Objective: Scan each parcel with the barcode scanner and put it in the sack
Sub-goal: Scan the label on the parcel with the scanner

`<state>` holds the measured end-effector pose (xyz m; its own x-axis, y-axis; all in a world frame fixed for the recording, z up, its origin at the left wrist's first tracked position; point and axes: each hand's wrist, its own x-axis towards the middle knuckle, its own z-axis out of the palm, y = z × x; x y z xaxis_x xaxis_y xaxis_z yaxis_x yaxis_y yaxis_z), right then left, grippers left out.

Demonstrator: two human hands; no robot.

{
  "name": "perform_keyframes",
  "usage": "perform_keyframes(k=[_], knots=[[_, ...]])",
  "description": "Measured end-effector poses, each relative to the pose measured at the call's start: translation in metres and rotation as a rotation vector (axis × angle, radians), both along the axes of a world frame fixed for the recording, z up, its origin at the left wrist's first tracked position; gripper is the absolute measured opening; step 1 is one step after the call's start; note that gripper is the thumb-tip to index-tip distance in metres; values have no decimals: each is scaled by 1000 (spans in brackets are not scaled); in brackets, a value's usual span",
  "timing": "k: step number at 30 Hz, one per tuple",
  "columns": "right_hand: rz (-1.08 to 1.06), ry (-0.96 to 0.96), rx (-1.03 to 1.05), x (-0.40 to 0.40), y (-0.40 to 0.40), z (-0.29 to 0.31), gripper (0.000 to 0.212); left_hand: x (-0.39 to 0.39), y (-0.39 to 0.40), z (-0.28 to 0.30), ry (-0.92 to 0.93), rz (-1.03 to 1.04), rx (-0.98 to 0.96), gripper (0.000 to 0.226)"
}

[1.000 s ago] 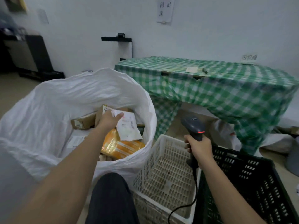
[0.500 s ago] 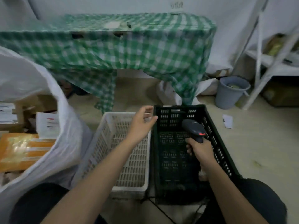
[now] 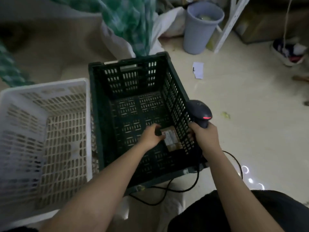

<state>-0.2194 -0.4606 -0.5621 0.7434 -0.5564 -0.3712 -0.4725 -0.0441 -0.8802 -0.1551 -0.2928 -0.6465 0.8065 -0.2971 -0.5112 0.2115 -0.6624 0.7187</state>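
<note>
**Left hand down in black crate, on next parcel**

Left hand (image 3: 151,135) was over the white crate rim half a second ago, fingers loose; now it is down inside the black crate (image 3: 98,104), fingers curled onto the near-left edge of a small brown parcel (image 3: 172,138). Parcel lies on the crate floor against the right wall, label side up. Cannot tell if it is lifted yet; looks like it sits on the bottom.

Right hand (image 3: 204,137) clamped round the scanner (image 3: 200,114) handle, just outside the crate's right wall, red light on, head pointing away from the parcel. Cable (image 3: 167,190) runs under the crate's near edge.

View has swung down and right: sack was in shot a second ago, now out of frame. White crate (image 3: 43,91) just left of the black one, looks to hold nothing.

Meaning: previous parcel is in the sack, new cycle started. Only one parcel visible in the black crate, so likely near the end. Next: lift parcel, turn label to scanner, scan, then carry left to the sack
</note>
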Motion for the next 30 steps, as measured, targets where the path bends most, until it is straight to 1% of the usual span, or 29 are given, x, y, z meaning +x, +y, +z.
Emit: perform_keyframes(k=[2, 6, 9, 12, 15, 16, 18, 20, 23, 26, 28, 29, 30], knots=[[48, 26, -16, 15, 0, -8, 16, 8, -7, -28, 20, 8, 17, 54], [82, 67, -13, 34, -2, -22, 16, 23, -17, -77, 122, 55, 7, 57], [125, 96, -26, 45, 2, -31, 17, 28, -27, -115, 112, -2, 9, 60], [192, 156, -53, 52, 7, -37, 21, 32, -39, -139, 83, -37, 29, 74], [191, 196, -36, 53, 7, -42, 22, 42, -48, -151, 55, -125, 73, 96], [189, 207, -13, 54, 6, -43, 21, 45, -51, -155, 53, -149, 75, 98], [182, 232, 56, 55, 6, -46, 17, 47, -54, -162, 67, -160, 24, 91], [162, 240, 117, 57, 6, -49, 16, 44, -54, -167, 41, -163, 41, 79], [178, 242, 103, 60, 7, -53, 26, 39, -49, -175, -19, -215, 203, 72], [186, 238, 81, 62, 8, -52, 21, 39, -40, -176, -15, -169, 287, 58], [204, 248, 75, 64, 10, -51, 18, 41, -34, -171, -55, -129, 347, 49], [210, 254, 76, 64, 11, -52, 16, 42, -30, -170, -68, -136, 375, 50], [213, 253, 77, 64, 12, -52, 15, 42, -26, -169, -78, -166, 382, 56]])
